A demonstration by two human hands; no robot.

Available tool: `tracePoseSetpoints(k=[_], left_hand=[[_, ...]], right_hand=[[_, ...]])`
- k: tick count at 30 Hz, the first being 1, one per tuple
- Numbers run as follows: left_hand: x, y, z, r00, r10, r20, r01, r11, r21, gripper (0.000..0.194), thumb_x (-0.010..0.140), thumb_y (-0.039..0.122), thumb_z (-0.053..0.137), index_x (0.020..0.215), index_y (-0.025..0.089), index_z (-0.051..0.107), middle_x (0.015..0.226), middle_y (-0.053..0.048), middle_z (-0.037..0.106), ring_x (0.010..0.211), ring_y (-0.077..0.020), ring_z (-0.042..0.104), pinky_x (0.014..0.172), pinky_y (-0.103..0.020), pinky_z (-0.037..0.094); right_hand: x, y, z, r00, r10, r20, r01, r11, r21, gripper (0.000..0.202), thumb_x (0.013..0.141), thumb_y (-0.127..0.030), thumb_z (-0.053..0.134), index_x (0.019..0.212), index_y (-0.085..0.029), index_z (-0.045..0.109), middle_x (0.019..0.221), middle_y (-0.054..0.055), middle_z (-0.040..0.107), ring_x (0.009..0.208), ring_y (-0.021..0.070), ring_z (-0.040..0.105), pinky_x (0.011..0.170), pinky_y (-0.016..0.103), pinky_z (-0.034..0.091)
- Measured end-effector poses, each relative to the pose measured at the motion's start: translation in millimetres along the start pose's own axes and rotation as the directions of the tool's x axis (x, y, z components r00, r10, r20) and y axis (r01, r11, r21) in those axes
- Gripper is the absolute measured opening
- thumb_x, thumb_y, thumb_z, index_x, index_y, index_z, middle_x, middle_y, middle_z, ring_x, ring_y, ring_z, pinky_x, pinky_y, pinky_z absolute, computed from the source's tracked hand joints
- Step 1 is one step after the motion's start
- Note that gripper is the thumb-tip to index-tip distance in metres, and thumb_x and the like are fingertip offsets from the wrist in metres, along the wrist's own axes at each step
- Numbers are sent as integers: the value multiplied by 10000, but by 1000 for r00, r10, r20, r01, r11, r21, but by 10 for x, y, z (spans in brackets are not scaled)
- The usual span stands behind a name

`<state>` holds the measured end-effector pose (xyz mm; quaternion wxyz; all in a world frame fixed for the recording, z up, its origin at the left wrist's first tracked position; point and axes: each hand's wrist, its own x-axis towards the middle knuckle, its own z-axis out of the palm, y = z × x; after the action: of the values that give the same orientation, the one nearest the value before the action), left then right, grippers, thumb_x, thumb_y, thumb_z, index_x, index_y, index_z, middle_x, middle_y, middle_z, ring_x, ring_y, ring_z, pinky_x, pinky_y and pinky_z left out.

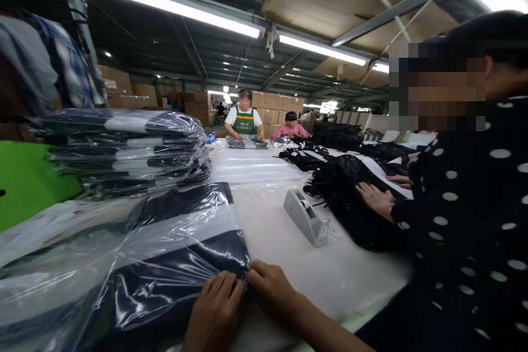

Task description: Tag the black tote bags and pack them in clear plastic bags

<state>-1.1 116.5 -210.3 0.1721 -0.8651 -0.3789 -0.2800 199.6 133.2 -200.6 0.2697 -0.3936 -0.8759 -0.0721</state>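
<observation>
A clear plastic bag (173, 275) lies in front of me with a folded dark navy garment and a pale paper band inside. My left hand (218, 305) is closed at the bag's near right corner, its fingers bent over the edge. Right beside it, my right hand (272, 291) pinches the same corner, the fingertips nearly meeting those of the left. What exactly lies between the fingertips is partly hidden. Beyond my hands a grey tape dispenser (305, 217) stands on the white table (268, 203).
Several bagged garments form a stack (132, 148) at the left, near a green panel (33, 181). On the right, a co-worker in a polka-dot top (466, 220) handles black garments (342, 198). Two more people are at the table's far end, with cartons (276, 102) behind.
</observation>
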Motion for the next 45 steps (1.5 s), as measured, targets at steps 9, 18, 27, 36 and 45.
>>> tracePoseSetpoints(k=[9,18,27,36,45], left_hand=[[-25,89,1,998,33,-56,-34,999,-3,219,992,144,446,1101,202,626,980,-33,677,841,-223,580,780,-374,433],[-51,128,-39,986,152,-63,-146,985,91,264,995,126,410,1119,147,642,1065,-44,693,1132,-242,552,1063,-426,314],[195,-11,-75,966,181,184,-207,969,132,101,915,102,552,946,195,576,886,-26,650,789,-228,610,674,-353,438],[87,-163,-241,969,245,33,-247,967,65,198,896,63,582,1060,172,567,958,-31,670,820,-226,613,742,-360,451],[116,-330,-508,977,191,-90,-185,980,72,129,977,137,489,1068,162,578,941,-51,675,807,-224,617,725,-360,442]], right_hand=[[-185,0,-270,994,-91,65,72,965,253,218,1003,-177,500,1161,-192,650,1064,68,722,917,167,689,801,243,546],[-172,-96,-173,985,-173,-21,174,973,153,168,1015,-190,510,1043,-187,676,999,67,744,846,194,646,776,327,521],[-218,-209,-260,781,598,182,-557,535,635,178,873,-352,681,962,-206,731,1012,82,724,897,213,698,714,301,574],[45,-239,-286,491,526,694,-798,-48,601,614,571,-681,839,793,-132,681,657,1,613,583,132,589,563,275,508],[244,-590,-298,559,494,666,-433,-512,742,486,711,-581,836,896,-152,704,942,58,716,858,188,664,774,329,541]])
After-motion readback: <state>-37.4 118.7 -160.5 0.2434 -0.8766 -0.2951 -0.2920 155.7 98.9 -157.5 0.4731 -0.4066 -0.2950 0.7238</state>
